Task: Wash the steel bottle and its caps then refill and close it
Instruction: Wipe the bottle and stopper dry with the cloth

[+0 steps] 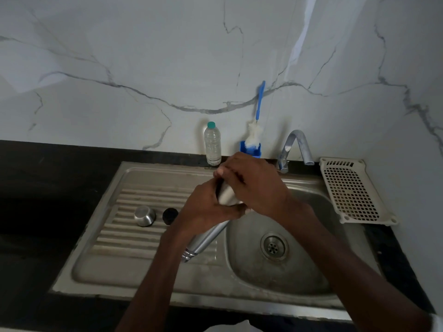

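— Where is the bottle right now?

— I have the steel bottle [208,238] in both hands over the sink [299,271], tipped so its threaded mouth points down and toward me, above the ribbed drainboard [134,212]. My guess is that the tilt lets any water run out of it rather than pool inside.

— How are you holding it?

— My left hand [203,207] is wrapped around the upper body, fingers curled tight on the steel. My right hand [251,183] is closed over the base end, higher up, gripping it too. Two grips because wet steel is slippery, I think, and rubbing the outside takes one hand to steady and one to work.

— And the caps?

— Both sit on the drainboard, apart from the bottle: the steel cap [144,216] and, just beside it, the black inner cap [170,215]. Parked there, they can drain and stay out of the basin.

— Is water running?

— I see none coming from the tap [298,146]. The bottle brush [255,135] stands in its blue holder against the wall, next to a clear plastic bottle [212,144]. A white perforated tray [352,190] lies on the tabletop to the right.

— How far along are you?

— Still washing, I judge; refilling and closing are not yet done.
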A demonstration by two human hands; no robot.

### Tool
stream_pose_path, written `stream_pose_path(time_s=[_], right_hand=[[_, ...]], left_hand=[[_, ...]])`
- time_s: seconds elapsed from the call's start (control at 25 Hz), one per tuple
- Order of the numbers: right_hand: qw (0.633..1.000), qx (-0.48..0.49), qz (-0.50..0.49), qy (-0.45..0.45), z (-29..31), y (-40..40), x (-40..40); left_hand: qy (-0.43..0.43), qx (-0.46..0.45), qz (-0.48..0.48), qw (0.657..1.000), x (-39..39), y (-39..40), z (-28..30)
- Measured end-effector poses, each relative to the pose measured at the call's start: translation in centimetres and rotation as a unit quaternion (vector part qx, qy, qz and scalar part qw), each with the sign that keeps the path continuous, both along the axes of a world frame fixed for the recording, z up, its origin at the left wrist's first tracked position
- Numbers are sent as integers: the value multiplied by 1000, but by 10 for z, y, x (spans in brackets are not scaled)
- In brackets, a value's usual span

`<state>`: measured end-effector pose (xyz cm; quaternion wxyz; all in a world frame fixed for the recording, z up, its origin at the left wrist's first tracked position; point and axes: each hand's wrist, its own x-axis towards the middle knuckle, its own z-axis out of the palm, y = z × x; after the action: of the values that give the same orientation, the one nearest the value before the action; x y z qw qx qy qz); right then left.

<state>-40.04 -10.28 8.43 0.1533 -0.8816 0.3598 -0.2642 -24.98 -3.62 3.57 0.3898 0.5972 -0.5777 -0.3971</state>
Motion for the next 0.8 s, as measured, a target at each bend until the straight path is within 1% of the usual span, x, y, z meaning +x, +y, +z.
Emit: stream_pose_path(time_s=[0.04, 0.08, 0.12, 0.16, 0.2, 0.24, 0.28, 0.32, 0.36, 0.4, 0.44, 0.48, 0.52, 0.56, 0.6, 0.68, 0.72, 0.76, 0.8], right_hand=[[994, 102, -34, -22, 8, -3, 1], [967, 235, -69, -63, 18, -8, 1], [911, 379, -95, -132, 26, -12, -1], [838, 496, -107, -202, 30, -12, -2], [782, 556, -109, -259, 28, -7, -1], [763, 560, -113, -302, 22, 1, 2], [785, 511, -114, -330, 14, 11, 10], [826, 423, -115, -356, 3, 24, 19], [867, 313, -109, -372, -5, 34, 28], [906, 200, -100, -359, -11, 41, 34], [936, 99, -90, -325, -15, 40, 36], [959, 20, -79, -271, -14, 36, 37], [974, -32, -63, -216, -14, 31, 37], [983, -54, -37, -173, -14, 29, 38], [988, -47, -9, -147, -15, 30, 38], [989, 13, 56, -136, -20, 38, 38], [985, 54, 88, -136, -23, 43, 35], [977, 114, 113, -142, -26, 47, 28], [960, 198, 119, -161, -29, 50, 21]], left_hand=[[15, -6, 4, 1000, -1, 4, -3], [41, -4, 14, 999, -2, 8, -2], [85, 0, 34, 996, -4, 10, 1], [138, 3, 64, 988, -5, 10, 4], [185, 7, 103, 977, -6, 9, 8], [224, 10, 138, 965, -6, 6, 11], [243, 11, 165, 956, -6, 3, 15], [248, 10, 179, 952, -5, 1, 18], [252, 6, 179, 951, -5, 0, 18], [263, -2, 164, 951, -5, 0, 17], [279, -14, 139, 950, -6, 1, 16], [295, -20, 121, 948, -8, 3, 16], [313, -21, 120, 942, -10, 5, 17], [345, -14, 130, 929, -11, 7, 18], [404, 0, 137, 904, -12, 9, 18], [532, 16, 159, 831, -6, 11, 13], [566, 9, 189, 802, 1, 12, 9], [583, 2, 232, 779, 10, 13, 4], [589, -2, 281, 758, 19, 13, -2]])
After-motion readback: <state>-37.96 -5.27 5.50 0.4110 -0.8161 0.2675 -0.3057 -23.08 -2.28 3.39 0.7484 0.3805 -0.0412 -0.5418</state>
